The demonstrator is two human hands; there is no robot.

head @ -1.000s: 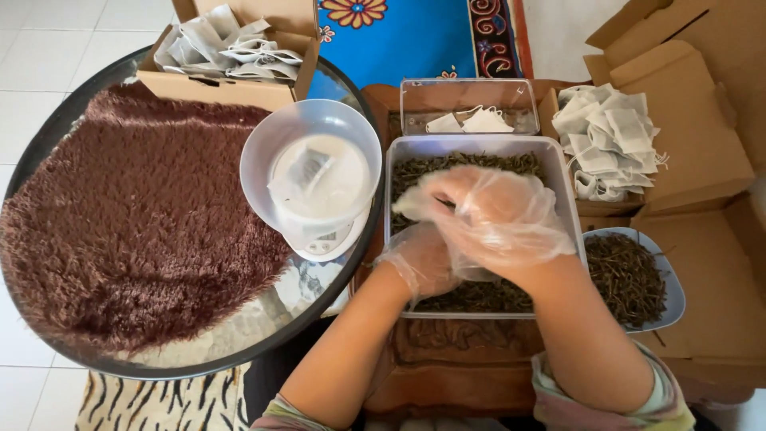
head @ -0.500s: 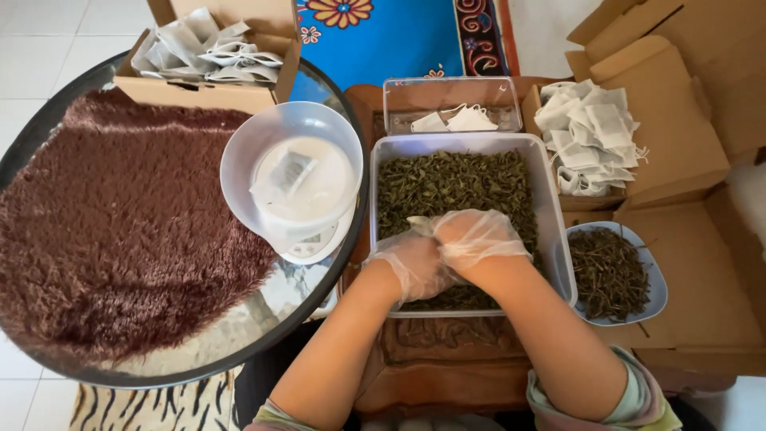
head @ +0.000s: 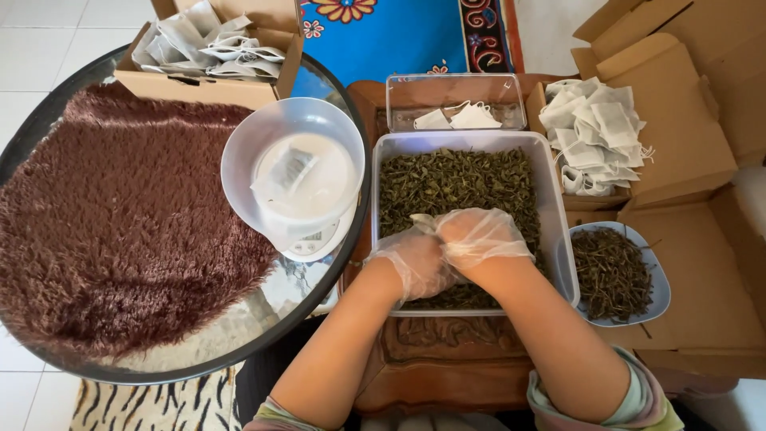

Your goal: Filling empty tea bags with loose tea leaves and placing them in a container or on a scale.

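So: both hands are down in the tub [head: 558, 231] of dried leaves [head: 455, 179], both in thin clear gloves. Left hand [head: 415, 263] and right hand [head: 479, 239] are pressed together near the tub's front half, right one lying partly over the left. Between them a small white sachet [head: 423, 223] pokes out at the top edge; fingers are curled in around it, but which hand actually pinches it I cannot tell (gloves blur the fingertips). Leaves fill the tub from wall to wall.

Behind the tub, touching its far wall, sits a clear box [head: 455, 92] with a few white sachets in it. Right of the tub, a pale bowl [head: 661, 279] holds darker, stalkier bits [head: 610, 271]; it sits just beside the tub's right wall. Further back on the right, an open carton [head: 686, 144] carries a heap of sachets [head: 594, 136].

Left side: a round glass table [head: 239, 335] with a brown shaggy mat [head: 120, 223] covering most of it. On its right edge, a scale [head: 315, 243] with a translucent bowl [head: 239, 152] on top, one sachet lying inside. At the table's far edge, another carton [head: 199, 88] full of sachets. Blue patterned rug [head: 399, 32] behind all this, striped one at the near left.
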